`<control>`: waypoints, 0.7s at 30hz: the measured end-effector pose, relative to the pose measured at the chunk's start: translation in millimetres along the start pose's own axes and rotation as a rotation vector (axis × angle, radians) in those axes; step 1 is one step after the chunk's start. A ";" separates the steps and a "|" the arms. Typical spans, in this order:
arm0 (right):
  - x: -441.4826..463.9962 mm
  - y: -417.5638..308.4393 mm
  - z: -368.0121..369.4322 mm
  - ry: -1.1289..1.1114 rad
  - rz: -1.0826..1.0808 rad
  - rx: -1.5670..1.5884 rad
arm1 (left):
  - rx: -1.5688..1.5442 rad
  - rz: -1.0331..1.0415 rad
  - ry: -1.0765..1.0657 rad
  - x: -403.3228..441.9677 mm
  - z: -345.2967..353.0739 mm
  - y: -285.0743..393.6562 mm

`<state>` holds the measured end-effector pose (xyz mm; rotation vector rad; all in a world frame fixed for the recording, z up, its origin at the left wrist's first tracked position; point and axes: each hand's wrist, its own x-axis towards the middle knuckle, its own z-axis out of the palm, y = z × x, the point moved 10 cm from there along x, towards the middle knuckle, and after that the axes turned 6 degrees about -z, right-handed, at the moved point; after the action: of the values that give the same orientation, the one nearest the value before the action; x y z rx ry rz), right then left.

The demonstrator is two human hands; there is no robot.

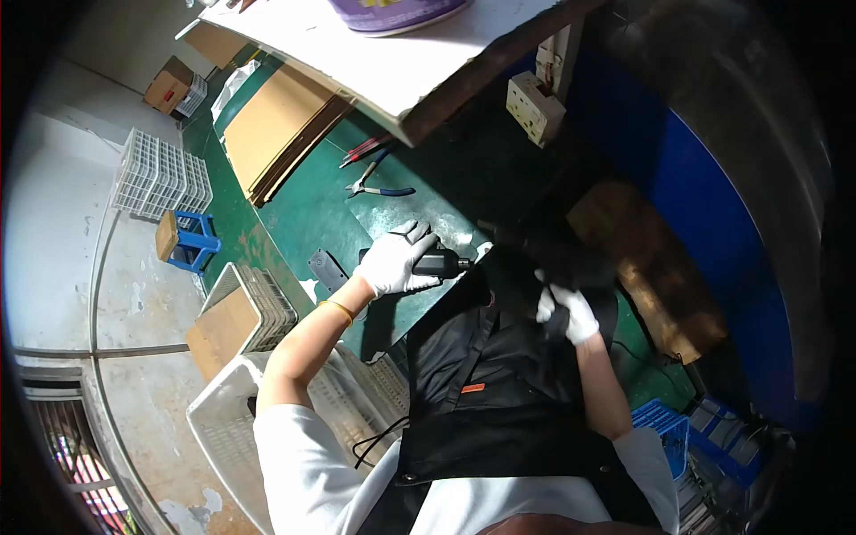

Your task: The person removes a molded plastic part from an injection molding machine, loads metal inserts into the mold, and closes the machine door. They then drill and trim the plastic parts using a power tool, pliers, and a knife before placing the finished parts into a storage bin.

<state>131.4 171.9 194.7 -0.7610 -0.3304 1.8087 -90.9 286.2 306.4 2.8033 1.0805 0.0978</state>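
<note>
Above the green surface, front of my black apron [499, 357], both hands up, white gloves on. My left hand [399, 260] is wrapped firmly round a black cylindrical part [437, 263], fingers closed over its top, narrower end pointing toward my right side. My right hand [571, 312] sits apart from the left one, fingers curled round a dark object [555, 323]; deep shadow there, can't tell its shape or what it is. Just beside my left wrist, flat dark-grey piece [328, 269] with holes, lying on the green surface [308, 227]. Farther ahead, pliers [381, 190] with dark-blue handles, jaws spread; red-handled tool [361, 153] near them. Cardboard stack [276, 129] lies ahead-left; white-topped table [428, 67] juts in above, purple container [397, 13] on it. Socket box [535, 109] under its edge, right side. Blue stool [192, 241] far left, near white crates [160, 174].
</note>
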 end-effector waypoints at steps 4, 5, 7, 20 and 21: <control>-34.4 11.1 5.2 0.005 0.129 -0.001 | -0.040 -0.003 -0.053 1.4 -0.8 4.7; -34.1 15.3 5.8 -0.005 0.176 0.016 | -0.025 -0.012 -0.045 0.5 1.7 3.8; -31.2 18.9 6.6 -0.024 0.225 0.027 | 0.002 -0.037 -0.024 -0.7 5.1 -1.1; -40.3 25.3 9.6 -0.030 0.245 0.128 | 0.018 -0.020 -0.009 -2.4 10.7 -5.2; -41.1 25.8 9.1 -0.027 0.246 0.130 | 0.016 -0.021 -0.016 -1.2 8.6 -4.7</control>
<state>114.8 125.8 201.0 -0.7104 -0.1386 2.0515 -94.0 287.9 297.2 2.8016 1.1113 0.0647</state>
